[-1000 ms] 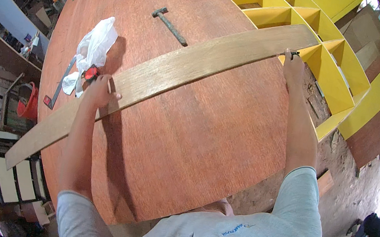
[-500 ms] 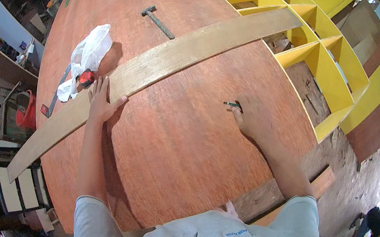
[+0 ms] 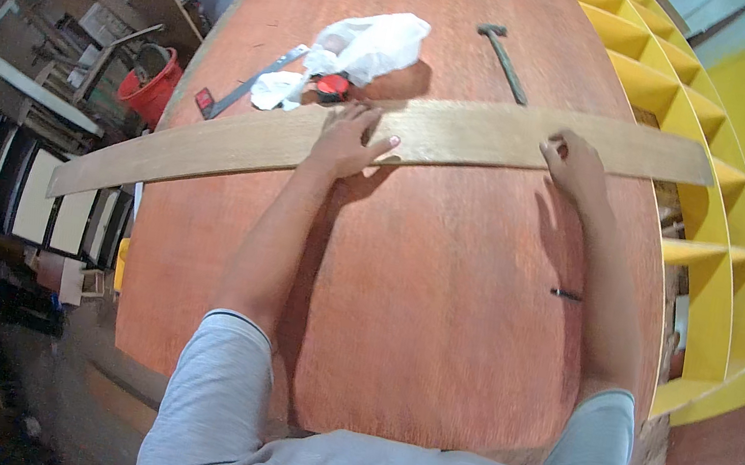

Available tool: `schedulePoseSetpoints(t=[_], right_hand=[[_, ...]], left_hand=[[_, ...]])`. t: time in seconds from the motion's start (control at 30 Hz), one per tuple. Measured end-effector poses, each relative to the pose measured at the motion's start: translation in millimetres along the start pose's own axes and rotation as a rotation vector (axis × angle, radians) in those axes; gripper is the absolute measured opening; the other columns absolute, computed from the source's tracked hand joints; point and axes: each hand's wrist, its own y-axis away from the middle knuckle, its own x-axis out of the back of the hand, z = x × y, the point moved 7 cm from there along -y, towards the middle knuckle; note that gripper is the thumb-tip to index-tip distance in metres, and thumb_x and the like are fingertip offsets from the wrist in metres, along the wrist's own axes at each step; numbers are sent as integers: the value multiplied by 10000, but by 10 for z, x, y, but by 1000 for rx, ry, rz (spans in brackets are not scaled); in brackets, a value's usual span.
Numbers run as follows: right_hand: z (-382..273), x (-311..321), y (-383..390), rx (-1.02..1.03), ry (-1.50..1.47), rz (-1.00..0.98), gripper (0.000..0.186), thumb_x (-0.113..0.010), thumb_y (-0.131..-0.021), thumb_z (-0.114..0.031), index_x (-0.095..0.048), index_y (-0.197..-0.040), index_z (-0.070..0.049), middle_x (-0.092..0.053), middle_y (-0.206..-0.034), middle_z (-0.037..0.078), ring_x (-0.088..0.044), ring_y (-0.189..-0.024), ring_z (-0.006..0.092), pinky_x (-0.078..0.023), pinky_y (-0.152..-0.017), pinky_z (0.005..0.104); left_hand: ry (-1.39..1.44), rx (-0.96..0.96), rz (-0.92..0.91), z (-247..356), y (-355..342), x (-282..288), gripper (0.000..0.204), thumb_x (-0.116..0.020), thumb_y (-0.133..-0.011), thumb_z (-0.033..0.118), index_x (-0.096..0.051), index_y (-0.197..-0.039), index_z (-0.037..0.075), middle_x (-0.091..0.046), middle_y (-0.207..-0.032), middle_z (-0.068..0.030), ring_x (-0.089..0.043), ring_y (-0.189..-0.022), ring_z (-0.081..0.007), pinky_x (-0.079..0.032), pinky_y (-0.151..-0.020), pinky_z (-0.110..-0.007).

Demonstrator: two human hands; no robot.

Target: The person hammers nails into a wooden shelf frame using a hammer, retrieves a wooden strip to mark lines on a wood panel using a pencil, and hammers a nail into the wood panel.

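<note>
A long, pale wooden plank (image 3: pixel 470 132) lies crosswise on a large reddish plywood panel (image 3: pixel 433 343). My left hand (image 3: pixel 345 143) rests on the plank left of its middle, fingers over its face and thumb spread apart. Farther right, my right hand (image 3: pixel 575 169) has its fingers curled on the plank by the near edge. A dark pencil (image 3: pixel 566 295) lies on the panel beside my right forearm. Just beyond the plank, a hammer (image 3: pixel 504 64) has its handle end at the far edge. A red and black tape measure (image 3: pixel 330 88) sits near my left fingertips.
A white plastic bag (image 3: pixel 365 47) lies behind the tape measure, with a metal square (image 3: pixel 255 80) to its left. Yellow framework (image 3: pixel 717 283) with open compartments borders the panel's right side, under the plank's right end. A red bucket (image 3: pixel 151 86) stands off the left edge.
My right hand has let go of the pencil, now on the panel, and has moved to the plank. My left hand stays on the plank. The view has turned to the left.
</note>
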Motion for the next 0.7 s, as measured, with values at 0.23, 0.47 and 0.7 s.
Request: schedulePoseSetpoints(t=[0.23, 0.47, 0.7], right_hand=[[-263, -998, -1231, -91, 225, 53, 374, -656, -1010, -310, -644, -1307, -84, -730, -1126, 245, -694, -1109, 443, -564, -939, 535], [-39, -1009, -1661, -272, 112, 112, 402, -538, -999, -294, -633, -1235, 18, -721, -1107, 289, -691, -1113, 480, -549, -949, 575], [-119, -518, -677, -118, -33, 239, 475, -523, -1075, -412, -671, -1107, 38, -719, -1030, 320, -685, -1000, 535, -525, -872, 617]], left_hand=[[261, 193, 332, -648, 70, 513, 250, -754, -948, 237, -765, -1111, 48, -761, -1155, -174, -737, -1062, -345, -573, -946, -457], [126, 180, 560, -1003, 131, 677, 196, -807, -850, 138, -718, -975, 17, -740, -980, -185, -721, -961, -354, -572, -872, -456], [103, 145, 579, -921, 86, 661, 304, -819, -823, 126, -654, -1066, 46, -705, -1107, -195, -673, -1067, -386, -523, -933, -507]])
